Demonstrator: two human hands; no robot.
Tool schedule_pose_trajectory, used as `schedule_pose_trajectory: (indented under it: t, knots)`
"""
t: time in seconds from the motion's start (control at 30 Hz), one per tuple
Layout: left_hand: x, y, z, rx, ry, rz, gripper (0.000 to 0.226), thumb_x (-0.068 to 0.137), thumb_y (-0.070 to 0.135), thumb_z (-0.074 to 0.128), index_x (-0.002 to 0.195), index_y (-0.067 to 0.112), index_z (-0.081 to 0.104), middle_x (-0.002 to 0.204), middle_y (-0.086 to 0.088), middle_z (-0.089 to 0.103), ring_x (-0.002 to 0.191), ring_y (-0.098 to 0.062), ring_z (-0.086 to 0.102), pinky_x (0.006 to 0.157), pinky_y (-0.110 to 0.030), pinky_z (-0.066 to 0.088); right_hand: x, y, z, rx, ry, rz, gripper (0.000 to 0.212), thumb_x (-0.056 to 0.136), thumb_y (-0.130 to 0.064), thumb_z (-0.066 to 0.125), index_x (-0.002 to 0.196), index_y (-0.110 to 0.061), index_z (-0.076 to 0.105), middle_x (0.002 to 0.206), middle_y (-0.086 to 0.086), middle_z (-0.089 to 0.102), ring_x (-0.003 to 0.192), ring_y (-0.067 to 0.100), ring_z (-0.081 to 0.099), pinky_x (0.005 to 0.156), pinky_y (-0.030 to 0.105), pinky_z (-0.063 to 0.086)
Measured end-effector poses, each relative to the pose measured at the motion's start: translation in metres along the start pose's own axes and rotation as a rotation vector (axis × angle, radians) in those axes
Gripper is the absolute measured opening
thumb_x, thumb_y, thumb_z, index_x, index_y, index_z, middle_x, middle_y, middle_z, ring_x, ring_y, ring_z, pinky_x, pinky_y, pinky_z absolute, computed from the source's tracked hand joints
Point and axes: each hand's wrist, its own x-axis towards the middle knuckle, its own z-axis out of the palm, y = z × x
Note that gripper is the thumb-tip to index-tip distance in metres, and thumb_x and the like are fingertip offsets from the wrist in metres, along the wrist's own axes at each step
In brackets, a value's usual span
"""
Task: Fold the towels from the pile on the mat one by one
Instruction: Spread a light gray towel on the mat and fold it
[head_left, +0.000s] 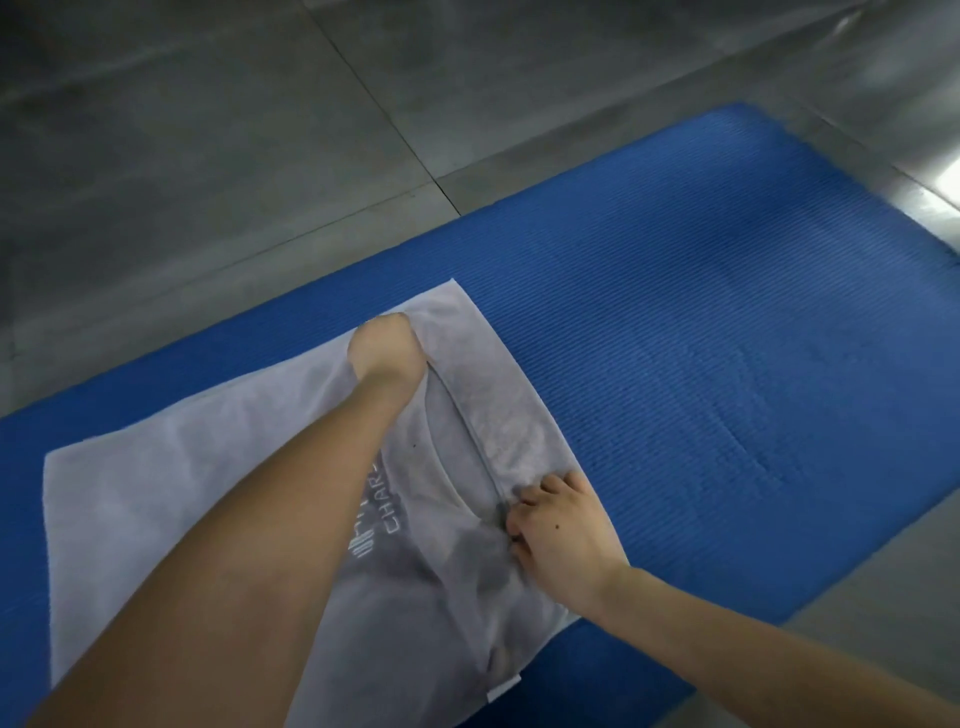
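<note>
A pale grey towel (171, 499) with white lettering lies spread on the blue mat (727, 338). A flap of it lies folded over along its right side, with a seam running between my two hands. My left hand (387, 348) reaches to the far end of that seam, fingers curled down into the cloth and gripping it. My right hand (561, 525) pinches the near end of the same folded edge, fingers bent on the fabric. My left forearm hides the towel's middle. No pile of towels is in view.
The mat lies on a grey tiled floor (208, 130) and stretches away to the right of the towel. A bright reflection (945, 182) shows at the far right edge.
</note>
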Motion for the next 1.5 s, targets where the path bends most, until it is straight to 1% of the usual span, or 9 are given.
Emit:
schedule_pose_trajectory:
  t: [0.23,0.37,0.5,0.6,0.8,0.9,1.07,1.2,1.5]
  knots:
    - [-0.006,-0.012,0.006,0.016,0.022,-0.111,0.03,0.093,0.035,0.051,0.096,0.007,0.062,0.1,-0.012,0.066,0.095,-0.028,0.06,0.068,-0.03,0.038,0.0,-0.015,-0.001,-0.046,-0.004,-0.002,0.03,0.041,-0.041,0.084,0.043,-0.031,0.056,0.045,-0.015,0.048,0.047,0.01,0.046,0.054,0.023,0.038]
    - [-0.005,-0.015,0.016,-0.037,0.105,-0.115,0.026,0.093,0.024,0.045,0.093,0.01,0.067,0.096,-0.013,0.064,0.093,-0.031,0.056,0.068,-0.032,0.036,-0.004,-0.014,-0.009,-0.043,0.03,-0.061,0.024,0.045,-0.032,0.079,0.045,-0.03,0.055,0.045,-0.017,0.047,0.047,0.007,0.045,0.056,0.019,0.034]
    - [-0.007,-0.034,0.01,-0.283,0.198,-0.172,0.025,0.093,0.03,0.049,0.096,0.016,0.07,0.1,-0.015,0.065,0.094,-0.035,0.057,0.073,-0.033,0.04,-0.008,-0.008,-0.022,0.262,0.063,0.096,0.01,0.068,-0.025,0.058,0.06,-0.024,0.052,0.048,-0.012,0.05,0.045,0.008,0.044,0.061,0.02,0.039]
    - [-0.005,-0.045,-0.012,-0.585,0.243,-0.244,0.029,0.09,0.041,0.053,0.096,0.018,0.07,0.1,-0.007,0.069,0.096,-0.031,0.061,0.076,-0.031,0.044,-0.011,0.0,-0.04,0.482,-0.13,0.212,0.005,0.086,-0.021,0.053,0.082,-0.02,0.05,0.073,-0.006,0.061,0.063,0.011,0.052,0.07,0.025,0.048]
    - [0.007,-0.032,-0.064,-0.611,0.325,-0.215,0.017,0.088,0.029,0.055,0.094,0.024,0.07,0.101,0.0,0.07,0.095,-0.024,0.062,0.074,-0.03,0.043,-0.022,0.02,-0.084,1.029,-0.33,0.398,0.011,0.082,-0.012,0.068,0.088,-0.018,0.06,0.065,-0.001,0.064,0.057,0.005,0.058,0.058,0.011,0.041]
    - [0.012,-0.005,-0.076,-0.625,0.326,-0.151,0.017,0.089,0.024,0.052,0.091,0.024,0.069,0.098,0.001,0.069,0.092,-0.022,0.062,0.073,-0.03,0.045,-0.027,0.04,-0.101,1.104,-0.315,0.472,0.01,0.081,-0.005,0.068,0.09,-0.009,0.064,0.064,0.002,0.063,0.053,0.006,0.059,0.053,0.009,0.04]
    - [0.024,0.026,-0.054,-0.648,0.214,-0.128,0.018,0.093,0.017,0.045,0.091,0.02,0.063,0.093,-0.003,0.065,0.094,-0.024,0.06,0.068,-0.027,0.037,-0.021,0.056,-0.072,0.718,-0.21,0.532,0.008,0.081,-0.012,0.06,0.077,-0.019,0.062,0.068,-0.009,0.064,0.063,0.009,0.063,0.062,0.02,0.048]
    - [0.009,0.02,-0.023,-0.719,0.038,-0.102,0.027,0.095,0.019,0.048,0.118,0.014,0.06,0.124,-0.008,0.059,0.114,-0.023,0.054,0.091,-0.026,0.039,-0.02,0.055,-0.042,0.341,-0.19,0.524,0.019,0.086,-0.02,0.045,0.097,-0.025,0.059,0.093,-0.007,0.066,0.083,0.015,0.059,0.067,0.028,0.046]
    - [-0.094,-0.043,0.018,-0.395,0.099,0.307,0.024,0.084,0.012,0.057,0.103,0.01,0.071,0.107,-0.011,0.066,0.096,-0.033,0.06,0.085,-0.03,0.042,-0.041,0.055,-0.031,0.298,-0.173,0.531,0.023,0.088,-0.027,0.044,0.108,-0.025,0.056,0.091,-0.007,0.062,0.08,0.016,0.055,0.064,0.028,0.043]
